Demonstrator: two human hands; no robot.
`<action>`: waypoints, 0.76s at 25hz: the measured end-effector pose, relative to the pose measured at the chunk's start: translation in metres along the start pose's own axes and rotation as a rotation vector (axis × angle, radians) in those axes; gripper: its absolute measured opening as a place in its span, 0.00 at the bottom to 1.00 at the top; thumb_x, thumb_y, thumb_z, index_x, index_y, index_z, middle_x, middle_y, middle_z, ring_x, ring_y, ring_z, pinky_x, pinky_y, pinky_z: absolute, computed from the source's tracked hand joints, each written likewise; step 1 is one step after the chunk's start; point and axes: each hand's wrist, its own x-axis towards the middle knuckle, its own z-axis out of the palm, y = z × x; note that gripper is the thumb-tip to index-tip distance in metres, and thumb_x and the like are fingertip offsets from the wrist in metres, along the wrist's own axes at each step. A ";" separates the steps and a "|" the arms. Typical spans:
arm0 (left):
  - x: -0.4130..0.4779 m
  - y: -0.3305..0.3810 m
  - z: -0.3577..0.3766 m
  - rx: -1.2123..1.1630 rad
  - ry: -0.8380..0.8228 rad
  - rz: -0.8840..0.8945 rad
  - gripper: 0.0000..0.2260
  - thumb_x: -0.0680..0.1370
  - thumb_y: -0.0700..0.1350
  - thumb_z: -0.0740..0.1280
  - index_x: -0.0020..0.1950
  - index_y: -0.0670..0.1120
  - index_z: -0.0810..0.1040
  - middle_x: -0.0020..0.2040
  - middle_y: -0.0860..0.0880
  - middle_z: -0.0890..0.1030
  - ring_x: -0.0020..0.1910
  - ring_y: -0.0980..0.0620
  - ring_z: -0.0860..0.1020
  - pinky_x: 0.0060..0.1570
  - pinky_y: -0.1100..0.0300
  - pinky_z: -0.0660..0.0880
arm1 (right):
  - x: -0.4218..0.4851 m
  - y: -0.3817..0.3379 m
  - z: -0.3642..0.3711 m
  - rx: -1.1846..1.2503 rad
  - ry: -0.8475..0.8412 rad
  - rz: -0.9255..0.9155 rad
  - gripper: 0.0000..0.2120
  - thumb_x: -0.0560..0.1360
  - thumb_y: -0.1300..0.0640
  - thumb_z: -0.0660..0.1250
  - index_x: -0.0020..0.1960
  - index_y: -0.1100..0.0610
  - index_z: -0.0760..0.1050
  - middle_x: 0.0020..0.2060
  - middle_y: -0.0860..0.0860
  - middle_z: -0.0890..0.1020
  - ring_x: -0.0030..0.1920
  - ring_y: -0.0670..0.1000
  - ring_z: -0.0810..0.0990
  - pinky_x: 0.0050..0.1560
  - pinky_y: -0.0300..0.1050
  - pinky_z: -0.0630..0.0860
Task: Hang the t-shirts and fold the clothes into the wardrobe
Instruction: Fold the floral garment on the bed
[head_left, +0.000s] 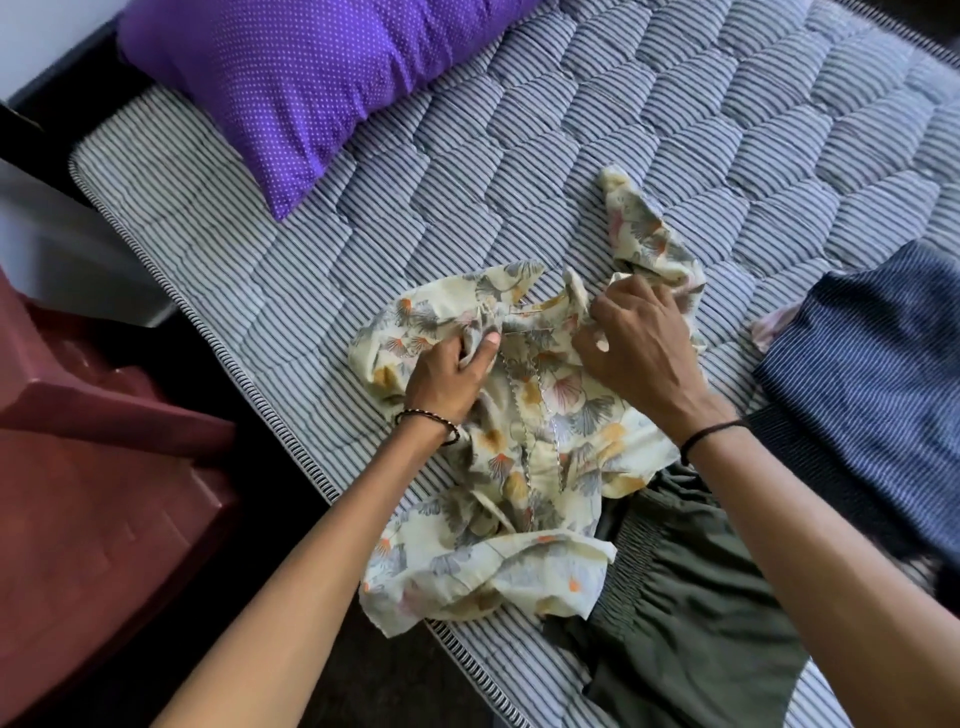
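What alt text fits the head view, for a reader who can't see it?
The left hand and right hand grip a crumpled floral garment on a striped mattress. An olive garment and a blue striped garment lie to its right. A purple pillow lies at upper left.

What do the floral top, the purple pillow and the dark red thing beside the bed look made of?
Floral top: thin matte woven cloth, maybe cotton; it crumples in fine creases. Purple pillow: smooth dotted fabric with a slight sheen. Dark red thing: likely moulded plastic, with glossy highlights on rounded edges.
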 end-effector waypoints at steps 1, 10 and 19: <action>-0.007 0.003 0.002 0.009 0.007 0.018 0.22 0.79 0.61 0.63 0.42 0.42 0.77 0.32 0.45 0.76 0.28 0.48 0.73 0.27 0.63 0.63 | -0.007 -0.004 -0.002 0.033 0.010 -0.051 0.09 0.76 0.57 0.68 0.38 0.60 0.77 0.36 0.55 0.81 0.40 0.55 0.75 0.46 0.47 0.69; -0.038 0.011 0.012 -0.090 0.170 -0.033 0.21 0.73 0.53 0.74 0.30 0.49 0.65 0.26 0.50 0.65 0.26 0.51 0.63 0.31 0.57 0.60 | -0.046 -0.026 -0.001 0.234 -0.166 0.073 0.08 0.83 0.55 0.63 0.57 0.59 0.75 0.29 0.52 0.76 0.24 0.50 0.69 0.26 0.47 0.74; -0.084 0.035 0.017 0.014 0.203 0.128 0.14 0.81 0.56 0.63 0.48 0.47 0.81 0.24 0.52 0.70 0.22 0.55 0.67 0.24 0.61 0.61 | -0.082 -0.057 -0.024 0.560 0.050 0.212 0.09 0.84 0.57 0.62 0.59 0.60 0.76 0.24 0.47 0.73 0.19 0.43 0.64 0.21 0.39 0.63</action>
